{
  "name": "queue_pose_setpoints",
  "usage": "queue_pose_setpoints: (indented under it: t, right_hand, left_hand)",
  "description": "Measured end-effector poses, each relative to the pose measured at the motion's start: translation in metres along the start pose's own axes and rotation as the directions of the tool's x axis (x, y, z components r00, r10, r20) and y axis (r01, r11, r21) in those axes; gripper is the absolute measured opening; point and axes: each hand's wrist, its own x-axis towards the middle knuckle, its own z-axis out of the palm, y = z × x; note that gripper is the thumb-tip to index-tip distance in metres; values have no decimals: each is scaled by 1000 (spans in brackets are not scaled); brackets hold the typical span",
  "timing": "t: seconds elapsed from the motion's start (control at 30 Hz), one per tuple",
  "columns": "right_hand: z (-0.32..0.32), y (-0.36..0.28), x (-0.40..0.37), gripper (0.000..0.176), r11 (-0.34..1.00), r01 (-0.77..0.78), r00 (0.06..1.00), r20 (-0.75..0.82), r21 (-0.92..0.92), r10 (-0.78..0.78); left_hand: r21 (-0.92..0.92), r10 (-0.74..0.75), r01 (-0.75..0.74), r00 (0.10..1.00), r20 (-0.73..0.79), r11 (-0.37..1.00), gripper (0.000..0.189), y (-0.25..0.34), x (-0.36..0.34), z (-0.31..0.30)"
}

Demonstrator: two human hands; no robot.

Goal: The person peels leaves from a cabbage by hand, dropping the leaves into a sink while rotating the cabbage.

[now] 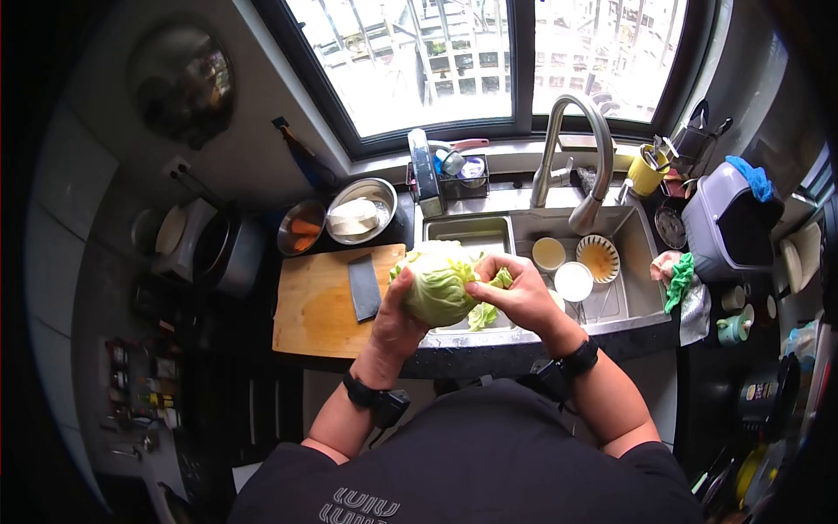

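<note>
A pale green cabbage [432, 284] is held up over the left sink basin, its left side and underside cupped by my left hand [394, 321]. On the other side of it, my right hand [526, 299] pinches an outer leaf at the cabbage's edge between thumb and fingers. Torn green leaves [483, 318] show just below the pinch, over the basin; part of them is hidden by the hand. To the left, a wide dark blade [363, 288] lies on the wooden cutting board [305, 319]; the cabbage and left hand are near the board's right edge.
The steel sink [642, 301] holds several bowls [573, 281] under a tall faucet [602, 166]. Behind the board stand a steel basin [390, 203] with a white item and a bowl [292, 215] with orange pieces. A grey bin [711, 231] and cloths [679, 278] sit at right.
</note>
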Motion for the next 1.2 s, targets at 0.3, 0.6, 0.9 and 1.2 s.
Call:
queue_pose_setpoints:
  t: [0.3, 0.6, 0.9, 1.2]
  right_hand:
    - [24, -13, -2, 24, 886, 191, 935, -196, -422, -295]
    - [19, -5, -4, 13, 989, 95, 970, -214, -116, -118]
    - [11, -21, 10, 37, 966, -212, 974, -49, 149, 222]
    - [13, -26, 11, 49, 983, -127, 991, -52, -136, 121]
  left_hand:
    - [89, 71, -63, 993, -91, 994, 72, -4, 6, -7]
    - [14, 41, -40, 998, -52, 999, 71, 0, 10, -10]
    - [233, 153, -137, 987, -52, 963, 71, -1, 10, -21]
    - [292, 276, -252, 960, -44, 922, 69, -4, 13, -24]
